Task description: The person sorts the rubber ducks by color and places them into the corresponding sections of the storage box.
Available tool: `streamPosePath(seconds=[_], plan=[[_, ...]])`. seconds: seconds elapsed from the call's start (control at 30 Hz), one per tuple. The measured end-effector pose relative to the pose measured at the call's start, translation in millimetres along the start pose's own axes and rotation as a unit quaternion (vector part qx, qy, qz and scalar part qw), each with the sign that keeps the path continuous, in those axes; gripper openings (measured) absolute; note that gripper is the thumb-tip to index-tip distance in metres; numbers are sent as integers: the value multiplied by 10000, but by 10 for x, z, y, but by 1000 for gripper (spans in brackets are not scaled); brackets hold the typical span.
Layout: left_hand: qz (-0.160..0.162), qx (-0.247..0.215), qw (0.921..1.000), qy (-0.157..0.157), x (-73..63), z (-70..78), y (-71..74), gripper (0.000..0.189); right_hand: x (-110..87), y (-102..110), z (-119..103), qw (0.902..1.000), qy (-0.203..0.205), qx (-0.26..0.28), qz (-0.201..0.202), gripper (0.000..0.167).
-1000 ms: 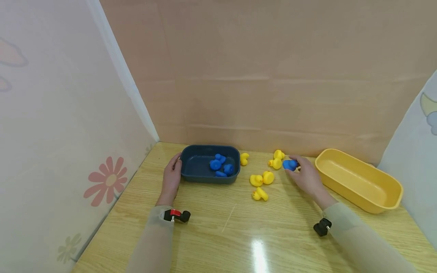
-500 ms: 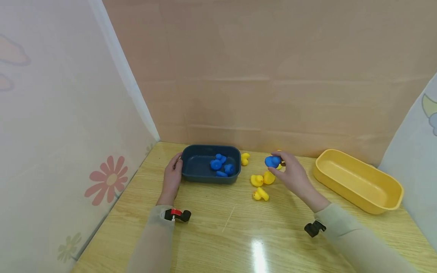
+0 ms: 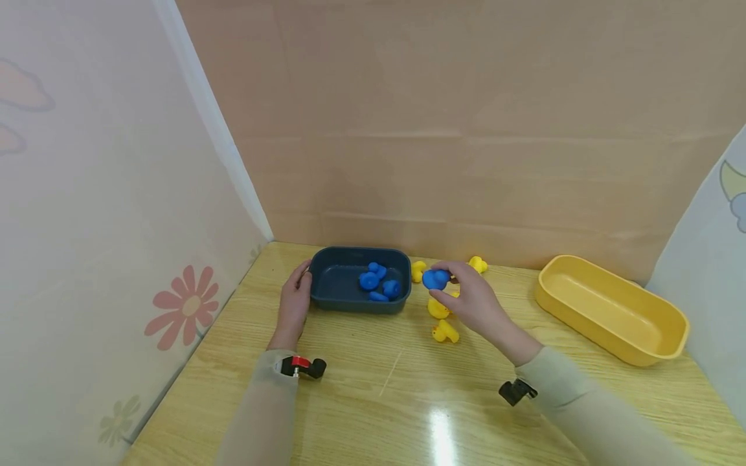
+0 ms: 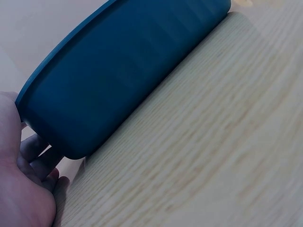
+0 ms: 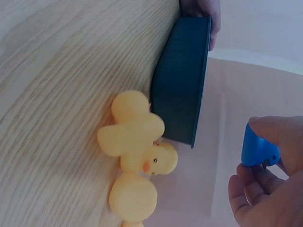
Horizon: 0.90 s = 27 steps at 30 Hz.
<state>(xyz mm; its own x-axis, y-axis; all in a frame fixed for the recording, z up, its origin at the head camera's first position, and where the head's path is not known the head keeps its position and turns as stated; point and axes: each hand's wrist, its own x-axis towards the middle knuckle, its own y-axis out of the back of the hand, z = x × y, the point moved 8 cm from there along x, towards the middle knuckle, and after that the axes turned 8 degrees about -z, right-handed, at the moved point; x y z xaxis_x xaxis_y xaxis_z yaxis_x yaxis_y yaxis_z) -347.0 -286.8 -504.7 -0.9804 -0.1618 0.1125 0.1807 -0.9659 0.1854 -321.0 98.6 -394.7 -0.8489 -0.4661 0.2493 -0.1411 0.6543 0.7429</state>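
My right hand (image 3: 473, 303) pinches a blue rubber duck (image 3: 434, 279) between thumb and fingers, raised over the table just right of a dark blue tub (image 3: 360, 307). In the right wrist view the duck (image 5: 258, 149) shows its eye and beak. With my left hand (image 3: 294, 303) I hold the left end of the tub, thumb at its rim; the left wrist view shows fingers (image 4: 45, 158) low around that end wall. Several blue ducks (image 3: 369, 281) lie inside the tub's right half. Yellow rubber ducks (image 3: 445, 331) lie on the table beneath and around my right hand, some partly hidden by it.
A yellow tub (image 3: 612, 310) stands at an angle on the right side of the wooden table (image 3: 373, 388). Brown paper (image 3: 373, 142) rises behind, and a pale flower-printed panel (image 3: 116, 213) borders the left. Another yellow duck (image 3: 478, 264) lies near the back.
My right hand has lifted the blue duck from beside the yellow ducks and carried it left toward the dark blue tub. My left hand has stayed at the tub's end.
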Motion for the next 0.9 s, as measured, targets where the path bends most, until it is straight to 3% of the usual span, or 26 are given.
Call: streamPosePath(seconds=[0.9], plan=[[8, 14, 10000, -57, 1, 12, 0, 45, 379, -461, -474, 9985, 360, 357, -204, 46]])
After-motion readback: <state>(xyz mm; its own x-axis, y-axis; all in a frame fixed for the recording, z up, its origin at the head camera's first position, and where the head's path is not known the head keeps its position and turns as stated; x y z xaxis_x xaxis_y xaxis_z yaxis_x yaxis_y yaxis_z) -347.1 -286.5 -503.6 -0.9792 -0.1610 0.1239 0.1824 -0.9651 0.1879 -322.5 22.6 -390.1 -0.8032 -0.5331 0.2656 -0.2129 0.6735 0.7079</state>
